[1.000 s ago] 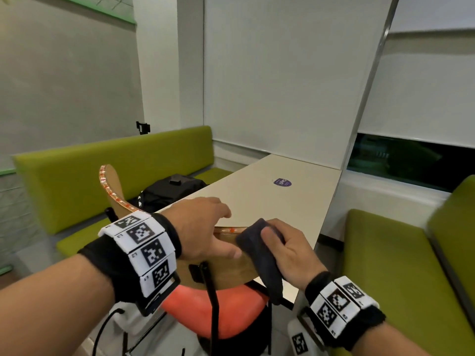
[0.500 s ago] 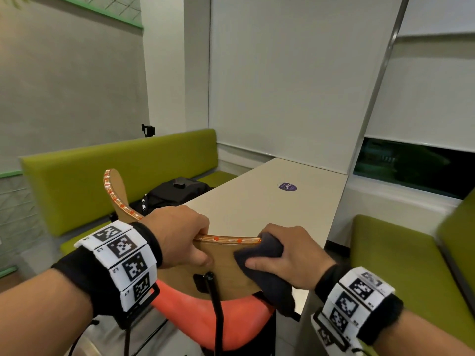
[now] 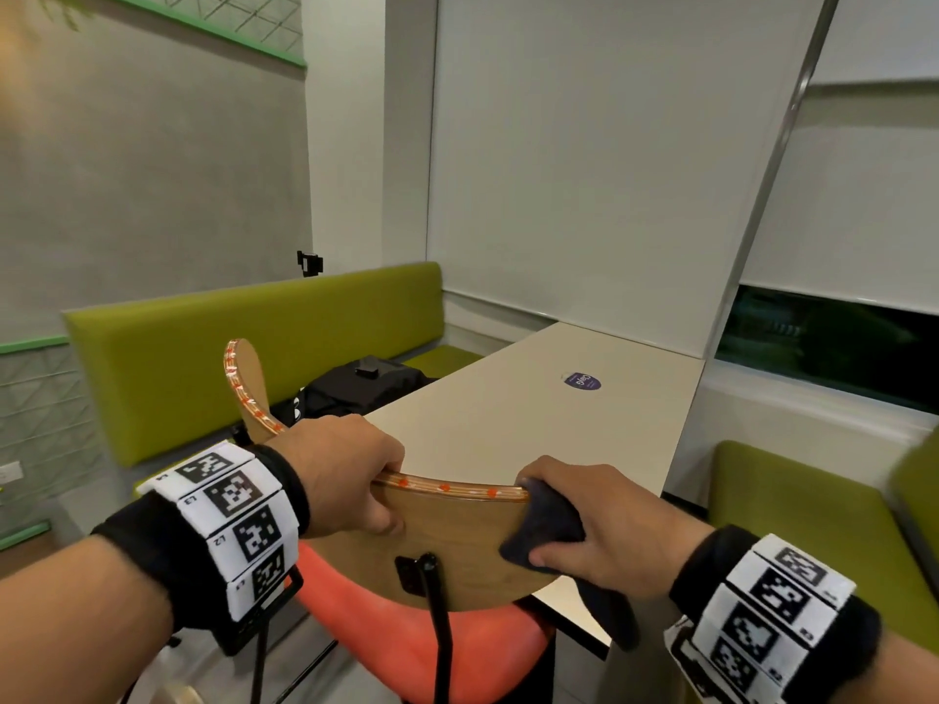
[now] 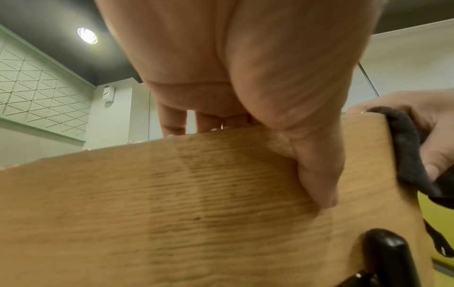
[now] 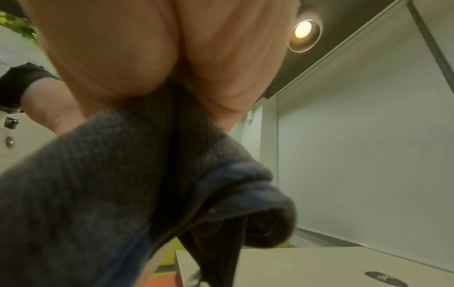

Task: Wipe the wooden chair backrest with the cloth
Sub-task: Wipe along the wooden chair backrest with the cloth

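Observation:
A curved wooden chair backrest (image 3: 457,546) with an orange-dotted top edge stands in front of me above an orange seat (image 3: 406,637). My left hand (image 3: 350,480) grips the top edge, fingers over the far side and thumb on the near face (image 4: 317,174). My right hand (image 3: 599,525) holds a dark grey cloth (image 3: 549,525) wrapped over the backrest's right end, thumb pressing it to the near face. The cloth (image 5: 137,184) fills the right wrist view and its tail hangs down. The wood grain (image 4: 196,203) shows close in the left wrist view.
A pale table (image 3: 533,414) runs away just behind the chair, with a purple sticker (image 3: 582,382). Green benches (image 3: 254,348) flank it left and right (image 3: 813,525). A black bag (image 3: 366,383) lies on the left bench. A black metal post (image 3: 437,627) holds the backrest.
My left hand went from resting on the top edge to gripping it. The right hand brought the cloth from near the top edge onto the backrest's right end and wrapped it over.

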